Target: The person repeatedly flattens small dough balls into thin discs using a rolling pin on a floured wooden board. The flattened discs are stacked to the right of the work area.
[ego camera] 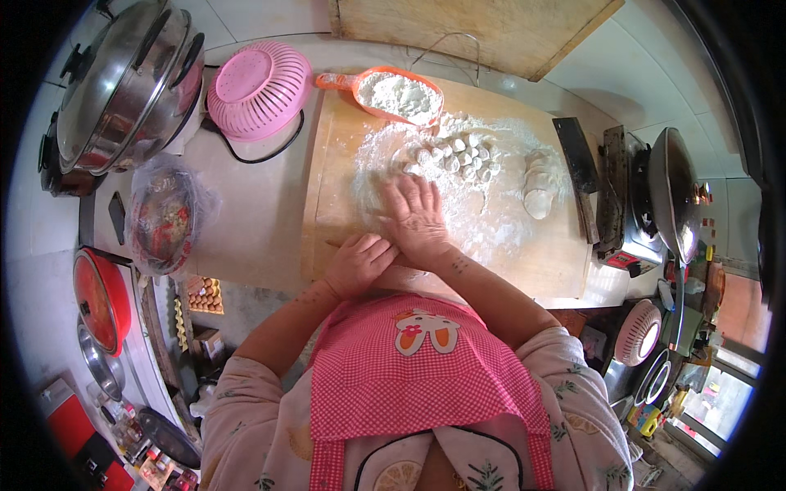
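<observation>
My right hand (415,218) lies palm down on the floured wooden board (552,270), fingers spread; anything under the palm is hidden. Beside it, my left hand (362,264) rests near the board's front edge, touching or almost touching the right wrist. The tip of what looks like a thin wooden rolling pin (332,243) shows by the left hand, whose grip I cannot make out. Beyond the right hand are several small floured dough pieces (466,156). A row of overlapping flattened dough rounds (538,202) lies at the board's right. An orange scoop (338,81) full of flour (399,97) stands at the back.
A cleaver (575,153) lies along the board's right edge, next to a gas stove (617,190) with a wok (672,190). To the left are an upturned pink plastic basket (261,92), a plastic-covered bowl of food (164,218) and a large lidded steel pot (116,86).
</observation>
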Available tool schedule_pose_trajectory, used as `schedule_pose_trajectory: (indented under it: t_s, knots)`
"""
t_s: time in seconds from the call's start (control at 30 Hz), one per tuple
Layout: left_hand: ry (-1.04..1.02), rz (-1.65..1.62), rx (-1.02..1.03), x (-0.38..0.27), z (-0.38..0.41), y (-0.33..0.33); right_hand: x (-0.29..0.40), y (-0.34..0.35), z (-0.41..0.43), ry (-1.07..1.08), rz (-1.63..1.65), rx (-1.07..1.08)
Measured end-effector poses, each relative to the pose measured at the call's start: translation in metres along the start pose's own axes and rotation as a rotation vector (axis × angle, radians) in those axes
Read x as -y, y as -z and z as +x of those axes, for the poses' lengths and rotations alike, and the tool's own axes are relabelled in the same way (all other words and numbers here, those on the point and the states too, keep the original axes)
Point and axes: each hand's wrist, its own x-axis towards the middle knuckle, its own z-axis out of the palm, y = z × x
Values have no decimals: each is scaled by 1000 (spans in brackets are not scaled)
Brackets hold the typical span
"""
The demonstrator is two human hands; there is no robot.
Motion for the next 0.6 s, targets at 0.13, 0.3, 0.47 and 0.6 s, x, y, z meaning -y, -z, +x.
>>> schedule_pose_trajectory:
  t_s: [0.13, 0.3, 0.47, 0.6]
  knots:
    - [-20, 9, -42, -1, 4, 4, -20, 1, -11, 109, 19, -19]
    - [-15, -3, -11, -1, -3, -1, -29, -3, -13, 144, 115, -30]
    - [16, -21, 11, -5, 1, 2, -19, -3, -8, 123, -41, 68]
    - [16, -5, 34, -6, -4, -2, -33, -13, -11, 33, 230, -157]
